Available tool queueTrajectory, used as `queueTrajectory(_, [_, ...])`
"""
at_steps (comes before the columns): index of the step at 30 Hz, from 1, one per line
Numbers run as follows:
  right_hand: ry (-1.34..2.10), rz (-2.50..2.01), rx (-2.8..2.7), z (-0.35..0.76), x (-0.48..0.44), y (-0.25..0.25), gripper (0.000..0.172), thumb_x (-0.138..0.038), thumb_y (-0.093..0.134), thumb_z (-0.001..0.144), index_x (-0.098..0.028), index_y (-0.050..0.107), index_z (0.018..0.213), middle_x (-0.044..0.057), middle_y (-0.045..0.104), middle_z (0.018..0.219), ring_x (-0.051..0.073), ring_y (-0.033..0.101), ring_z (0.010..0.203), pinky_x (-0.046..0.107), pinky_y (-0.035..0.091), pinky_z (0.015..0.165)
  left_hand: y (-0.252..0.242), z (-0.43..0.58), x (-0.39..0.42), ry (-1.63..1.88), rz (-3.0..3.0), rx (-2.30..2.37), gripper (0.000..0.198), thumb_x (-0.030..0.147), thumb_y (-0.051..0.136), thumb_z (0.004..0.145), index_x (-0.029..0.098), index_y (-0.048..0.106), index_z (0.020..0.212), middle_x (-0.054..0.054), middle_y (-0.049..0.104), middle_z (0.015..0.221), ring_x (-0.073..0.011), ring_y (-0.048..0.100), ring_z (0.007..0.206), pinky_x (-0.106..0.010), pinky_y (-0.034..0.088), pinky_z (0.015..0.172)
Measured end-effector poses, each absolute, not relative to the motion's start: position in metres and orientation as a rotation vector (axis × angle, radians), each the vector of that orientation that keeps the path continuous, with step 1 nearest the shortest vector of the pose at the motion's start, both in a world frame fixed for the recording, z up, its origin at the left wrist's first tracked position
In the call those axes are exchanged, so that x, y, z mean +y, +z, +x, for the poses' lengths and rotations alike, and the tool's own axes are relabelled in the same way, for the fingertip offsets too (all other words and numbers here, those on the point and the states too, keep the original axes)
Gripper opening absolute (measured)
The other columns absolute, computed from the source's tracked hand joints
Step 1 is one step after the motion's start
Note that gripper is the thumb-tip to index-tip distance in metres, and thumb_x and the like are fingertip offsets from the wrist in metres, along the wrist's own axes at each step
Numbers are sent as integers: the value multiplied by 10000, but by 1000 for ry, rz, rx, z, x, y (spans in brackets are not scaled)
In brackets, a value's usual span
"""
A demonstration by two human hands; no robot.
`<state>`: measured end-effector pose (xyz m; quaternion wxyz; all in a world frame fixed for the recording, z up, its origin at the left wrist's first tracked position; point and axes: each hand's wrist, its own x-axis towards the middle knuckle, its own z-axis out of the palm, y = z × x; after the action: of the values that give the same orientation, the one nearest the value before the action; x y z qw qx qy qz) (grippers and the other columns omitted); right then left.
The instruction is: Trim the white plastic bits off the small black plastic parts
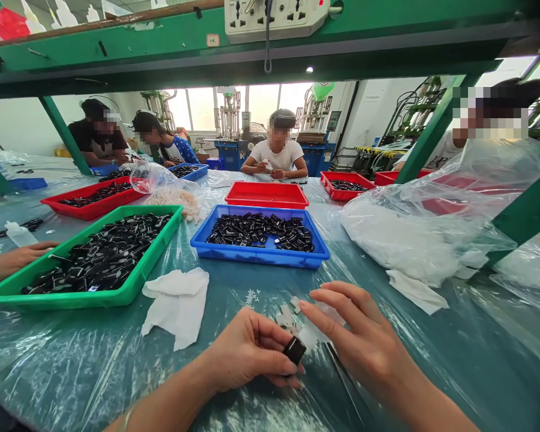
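Starting far to the left of the hands, a co-worker's hand [22, 257] is seen resting on the surface [432, 366] against the rim of a green tray [72, 299]. The tray is heaped with loose black parts [103, 255] and is judged to be set there so that it can be reached from both seats. Just left of and beyond the left hand, a crumpled white cloth [177, 303] is laid on the plastic sheeting.

The left hand [247, 354] is curled closed, and one small black part [294, 349] is pinched between its thumb and fingertips, close in front of the body. It is gripped by one end, seemingly so that the other end is left exposed toward the right hand. Straight beyond both hands, a blue tray [256, 256] of similar black pieces is placed. Between the hands and slightly beyond them, a few white plastic bits [287, 316] are scattered.

The right hand [364, 342] is held open and empty, with its fingers spread and lightly bent. Its index fingertip is near the held part, but whether contact is made cannot be told. Beyond and right of it, a clear bag of white material [405, 240] is slumped.
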<state>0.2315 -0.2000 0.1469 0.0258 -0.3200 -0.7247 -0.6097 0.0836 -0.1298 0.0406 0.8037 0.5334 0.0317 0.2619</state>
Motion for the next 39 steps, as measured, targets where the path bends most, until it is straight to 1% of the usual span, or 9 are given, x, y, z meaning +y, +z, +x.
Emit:
queueTrajectory(3, [-1842,-994,-2282,232,-201,149,376,-126,474,660,-365,553,939,-144,435,1076,-50,348,1128,83,313,977,40,84,-129,558,1137,66,414,277,651,535,33,626,868,-121,645,846,-47,600,634,-68,479,574])
queueTrajectory(7, [-1797,-1032,-2291,234,-199,148,422,-77,480,635,-372,557,927,-142,438,1062,-74,335,1124,51,303,968,38,83,-129,556,1146,51,395,277,653,535,44,631,853,-99,643,812,-56,607,652,-67,480,576])
queueTrajectory(11, [-1781,-1027,-2282,235,-197,145,438,-51,475,625,-375,565,905,-142,445,1044,-87,333,1110,40,300,960,39,82,-129,555,1148,62,382,273,651,540,39,632,842,-109,647,815,-55,602,639,-67,473,566])
queueTrajectory(17, [-1787,-1038,-2262,233,-195,145,399,-72,472,638,-364,574,890,-145,449,1034,-89,329,1100,32,300,952,41,82,-131,544,1142,49,385,268,653,533,32,629,836,-82,631,730,-40,588,610,-60,461,555])
queueTrajectory(21, [-1787,-1018,-2254,232,-195,144,382,-74,479,633,-350,584,875,-143,456,1017,-86,334,1085,33,304,949,40,82,-130,541,1153,46,383,270,652,535,30,633,833,-81,628,713,-30,578,590,-54,455,549])
queueTrajectory(27, [-1812,-1064,-2203,232,-194,141,412,-80,480,636,-378,566,906,-142,449,1035,-90,330,1091,38,312,956,40,84,-130,535,1158,47,403,286,660,528,29,632,837,-81,624,725,-40,589,615,-55,458,553])
queueTrajectory(32, [-1796,-1040,-2232,231,-193,143,402,-65,468,635,-361,580,883,-142,453,1023,-90,335,1087,29,313,954,41,84,-130,553,1144,60,395,272,655,528,26,631,836,-84,624,727,-43,591,616,-56,460,555])
queueTrajectory(39, [-1725,-1008,-2316,233,-195,149,445,-30,478,606,-352,577,898,-145,449,1034,-80,333,1111,21,308,963,40,83,-130,563,1162,68,398,276,650,531,35,632,847,-112,641,827,-58,606,654,-65,476,572])
